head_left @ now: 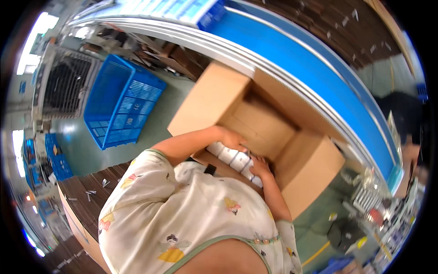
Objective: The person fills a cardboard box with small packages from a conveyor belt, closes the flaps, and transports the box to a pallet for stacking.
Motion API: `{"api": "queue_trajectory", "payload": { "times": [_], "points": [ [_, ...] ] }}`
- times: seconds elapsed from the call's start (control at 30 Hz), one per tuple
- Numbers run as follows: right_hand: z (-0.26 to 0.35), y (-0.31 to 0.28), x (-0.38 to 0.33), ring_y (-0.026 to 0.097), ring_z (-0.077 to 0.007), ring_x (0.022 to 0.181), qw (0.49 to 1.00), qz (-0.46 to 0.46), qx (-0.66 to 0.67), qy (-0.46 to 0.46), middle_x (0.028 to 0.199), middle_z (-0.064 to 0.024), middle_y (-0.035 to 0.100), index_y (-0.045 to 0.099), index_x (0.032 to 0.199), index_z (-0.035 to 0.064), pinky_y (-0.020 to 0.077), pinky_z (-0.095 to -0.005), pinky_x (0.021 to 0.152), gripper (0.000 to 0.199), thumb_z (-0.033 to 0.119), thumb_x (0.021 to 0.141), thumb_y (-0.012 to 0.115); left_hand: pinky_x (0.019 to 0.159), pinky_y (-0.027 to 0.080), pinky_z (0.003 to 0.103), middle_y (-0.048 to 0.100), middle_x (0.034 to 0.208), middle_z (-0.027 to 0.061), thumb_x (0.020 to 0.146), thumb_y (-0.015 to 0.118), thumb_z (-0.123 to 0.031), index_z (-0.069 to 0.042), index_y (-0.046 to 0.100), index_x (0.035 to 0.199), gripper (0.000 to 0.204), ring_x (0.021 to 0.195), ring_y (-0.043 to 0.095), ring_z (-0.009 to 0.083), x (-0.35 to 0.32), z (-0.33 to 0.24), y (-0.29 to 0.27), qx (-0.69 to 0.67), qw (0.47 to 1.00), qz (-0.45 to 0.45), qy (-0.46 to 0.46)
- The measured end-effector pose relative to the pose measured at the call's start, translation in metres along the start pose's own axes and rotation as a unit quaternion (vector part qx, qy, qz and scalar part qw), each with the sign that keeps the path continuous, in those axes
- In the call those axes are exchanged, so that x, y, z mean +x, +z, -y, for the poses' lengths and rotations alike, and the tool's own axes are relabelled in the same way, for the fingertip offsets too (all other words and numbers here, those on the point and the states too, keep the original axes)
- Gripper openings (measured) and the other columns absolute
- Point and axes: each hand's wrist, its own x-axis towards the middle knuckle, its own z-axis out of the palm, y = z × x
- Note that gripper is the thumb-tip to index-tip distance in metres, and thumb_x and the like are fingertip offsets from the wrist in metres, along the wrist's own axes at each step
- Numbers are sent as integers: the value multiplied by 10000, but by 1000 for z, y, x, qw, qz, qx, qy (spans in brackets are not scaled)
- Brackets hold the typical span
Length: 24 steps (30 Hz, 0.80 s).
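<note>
A large open cardboard carton stands in front of me with its flaps folded outward. Along its near wall, inside, lies a row of small white packs with dark lines between them. My left hand is closed over the far edge of the row, toward its left part. Nearer the right end, my right hand grips the same row, its fingers curled over the top. Parts of the packs are hidden under both hands, and the undersides of the fingers do not show.
Beyond the carton runs a blue conveyor belt with a metal rail, a blue crate on it. Another blue crate sits on the floor at left. Stacked brown cardboard is at my left side.
</note>
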Motion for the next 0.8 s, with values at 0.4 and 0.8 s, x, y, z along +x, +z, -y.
{"api": "queue_trajectory", "payload": {
  "times": [0.4, 0.8],
  "points": [
    [13, -57, -64, 525, -265, 1025, 922, -286, 259, -33, 1104, -179, 542, 483, 1146, 18, 410, -309, 859, 369, 101, 787, 502, 922, 307, 453, 493, 1159, 170, 844, 425, -306, 5, 510, 1090, 405, 1101, 426, 339, -189, 120, -224, 267, 547, -758, -233],
    [68, -109, -114, 525, -244, 1023, 912, -334, 239, 9, 1064, -158, 561, 529, 1105, 31, 397, -319, 882, 307, 105, 809, 500, 884, 374, 417, 521, 1102, 210, 803, 430, -492, -37, 485, 1174, 589, 1034, 488, 351, -241, 176, -288, 162, 544, -743, -355]
  ]
}}
